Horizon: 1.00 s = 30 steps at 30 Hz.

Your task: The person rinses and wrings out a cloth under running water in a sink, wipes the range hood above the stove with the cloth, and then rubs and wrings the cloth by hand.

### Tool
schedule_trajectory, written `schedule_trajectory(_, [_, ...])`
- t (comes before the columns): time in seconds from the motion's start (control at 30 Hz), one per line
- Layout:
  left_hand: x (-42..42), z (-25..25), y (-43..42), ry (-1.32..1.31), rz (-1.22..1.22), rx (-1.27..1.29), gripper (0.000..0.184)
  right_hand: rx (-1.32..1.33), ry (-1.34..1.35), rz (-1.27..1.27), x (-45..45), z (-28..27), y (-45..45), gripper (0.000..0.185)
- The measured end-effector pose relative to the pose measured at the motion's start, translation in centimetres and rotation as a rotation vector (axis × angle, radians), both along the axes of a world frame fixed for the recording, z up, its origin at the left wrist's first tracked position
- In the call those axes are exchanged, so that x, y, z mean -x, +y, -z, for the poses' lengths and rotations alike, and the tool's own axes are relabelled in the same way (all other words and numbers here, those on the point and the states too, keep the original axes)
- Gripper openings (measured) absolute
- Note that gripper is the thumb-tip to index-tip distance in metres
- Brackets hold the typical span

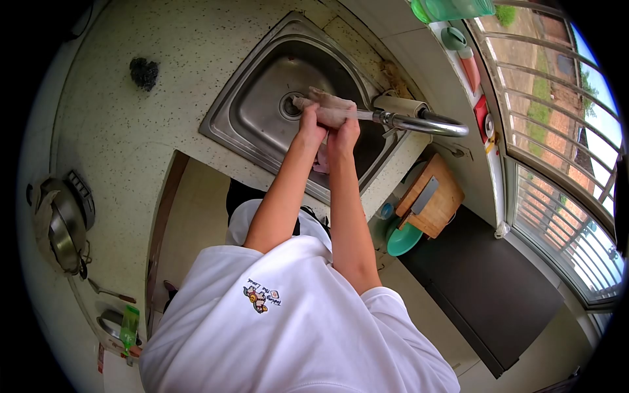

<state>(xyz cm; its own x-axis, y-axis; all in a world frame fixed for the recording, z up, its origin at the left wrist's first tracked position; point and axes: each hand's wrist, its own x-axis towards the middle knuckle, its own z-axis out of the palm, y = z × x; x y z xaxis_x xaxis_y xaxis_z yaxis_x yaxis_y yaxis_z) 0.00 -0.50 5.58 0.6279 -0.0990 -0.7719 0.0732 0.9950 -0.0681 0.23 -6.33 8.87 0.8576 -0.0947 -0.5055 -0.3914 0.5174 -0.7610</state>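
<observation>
Over the steel sink (246, 108), a wet, pale cloth (333, 110) is bunched between both my hands. My left hand (312, 124) is closed on its left part, near the drain. On the other side, my right hand (344, 136) grips the cloth close to the mouth of the curved chrome faucet (432, 124). Water seems to run from the faucet onto the cloth. Something pinkish (321, 160) lies lower in the sink, partly hidden between my forearms. My fingertips are mostly covered by the cloth.
A dark scouring pad (144, 73) rests on the speckled counter (177, 118). Pans (64, 226) stand at the far left. Right of the sink are a wooden cutting board (440, 200), a knife (424, 195) and a green basin (403, 240). A barred window (550, 98) is beyond.
</observation>
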Motion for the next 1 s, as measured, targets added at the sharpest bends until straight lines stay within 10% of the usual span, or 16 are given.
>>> schedule_trajectory(0.43, [0.9, 3.0, 0.2, 0.049, 0.247, -0.09, 0.04, 0.074, -0.164, -0.104, -0.8, -1.6, 0.2, 0.032])
schedule_trajectory(0.6, [0.3, 3.5, -0.6, 0.058, 0.382, -0.637, 0.042, 0.439, -0.218, -0.345, -0.2, -1.3, -0.3, 0.032])
schedule_trajectory(0.87, [1.2, 2.0, 0.1, -0.321, 0.156, -0.087, 0.065, 0.1, -0.116, -0.472, 0.2, -0.7, -2.1, 0.035])
schedule_trajectory(1.0, [1.6, -0.5, 1.1, -0.385, 0.157, -0.078, 0.071, 0.348, -0.094, -0.277, 0.0, -1.2, -2.6, 0.031])
